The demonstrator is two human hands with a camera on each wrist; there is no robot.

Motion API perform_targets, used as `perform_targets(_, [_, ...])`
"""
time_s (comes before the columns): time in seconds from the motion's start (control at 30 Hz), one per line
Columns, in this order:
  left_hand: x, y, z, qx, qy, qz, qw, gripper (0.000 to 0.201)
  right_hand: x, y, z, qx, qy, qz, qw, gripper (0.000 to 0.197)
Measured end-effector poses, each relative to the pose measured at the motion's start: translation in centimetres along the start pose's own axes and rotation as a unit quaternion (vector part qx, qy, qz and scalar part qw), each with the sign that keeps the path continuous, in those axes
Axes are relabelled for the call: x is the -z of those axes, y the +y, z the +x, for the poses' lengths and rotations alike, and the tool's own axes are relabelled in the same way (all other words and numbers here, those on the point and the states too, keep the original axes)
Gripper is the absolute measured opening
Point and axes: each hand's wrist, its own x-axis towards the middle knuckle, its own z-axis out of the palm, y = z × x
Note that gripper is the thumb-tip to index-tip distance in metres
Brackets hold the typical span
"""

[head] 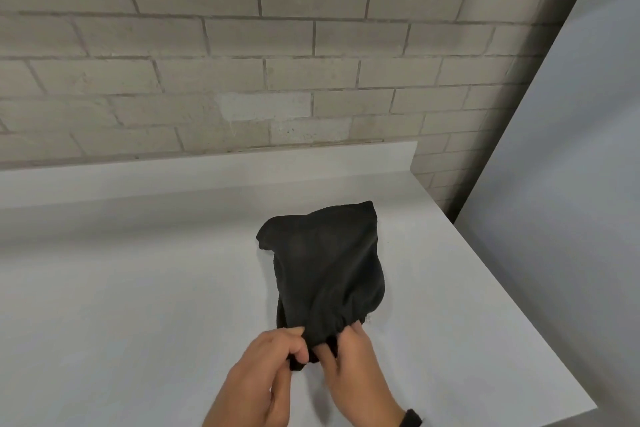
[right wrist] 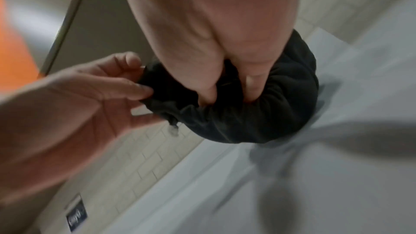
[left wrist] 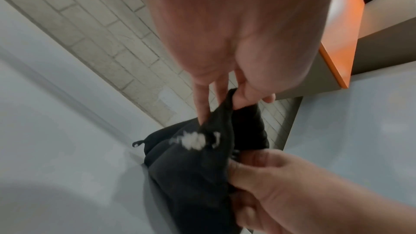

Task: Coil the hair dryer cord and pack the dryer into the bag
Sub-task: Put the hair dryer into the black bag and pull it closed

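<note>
Black fabric bag (head: 325, 267) lies on the white worktop (head: 138, 288), lower centre of the head frame, bulging and rounded, closed end toward the brick wall (head: 242, 45), gathered mouth toward the person. The dryer and cord are not visible anywhere; judging by the bulge they are probably already inside, which cannot be confirmed.

Left hand (head: 263, 367) at bottom centre: grip pinches the bag's gathered edge between thumb and curled fingers; in the left wrist view its fingers (left wrist: 202, 102) run down onto the black cloth and nip a fold. Likely it anchors one side of the mouth so the fabric does not slide.

Right hand (head: 349, 360) just beside it, lower right of centre: fingers curl into the ruffled hem, grip closed on the cloth; the right wrist view shows the fingertips (right wrist: 253, 84) sunk into the puckered rim. Both hands touch the same bunched opening, near each other, probably to cinch it shut or work a drawstring. No cord end is clearly seen; a small loop (left wrist: 137, 143) shows at the bag's edge in the left wrist view, mid-left, and a blurred white mark (left wrist: 193, 141) sits on the fabric.

Bag stays resting on the worktop, so the load carries itself while the hands deal with the mouth only. Task looks near its end: closing stage.
</note>
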Motion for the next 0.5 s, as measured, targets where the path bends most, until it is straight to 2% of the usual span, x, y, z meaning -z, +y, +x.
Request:
perform_targets(0.1, [0.2, -0.2, -0.8, 0.056, -0.076, -0.021, 0.995, 0.024, 0.4, -0.4, -0.1, -0.019, -0.013, -0.145, 0.989, 0.023])
perform_targets(0.13, [0.1, -0.5, -1.0, 0.056, -0.092, -0.015, 0.994, 0.024, 0.5, -0.6, -0.1, -0.036, -0.027, -0.184, 0.982, 0.024])
perform_targets(0.23, [-0.1, -1.2, -1.2, 0.084, -0.140, 0.005, 0.987, 0.041, 0.3, -0.8, 0.1, -0.056, -0.089, -0.248, 0.963, 0.026])
perform_targets(0.37, [-0.1, -1.7, -0.4, 0.141, -0.199, 0.019, 0.970, 0.025, 1.0, 0.1, -0.1, -0.066, -0.200, -0.179, 0.961, 0.043])
perform_targets(0.4, [0.1, -1.8, -0.2, 0.158, -0.216, 0.010, 0.964, 0.025, 1.5, 0.2, -0.3, -0.059, -0.215, -0.165, 0.961, 0.042])
perform_targets(0.5, [0.4, -2.9, -0.1, 0.211, -0.254, -0.031, 0.943, 0.047, 3.1, 0.4, -1.2, -0.006, -0.226, -0.173, 0.959, 0.028])
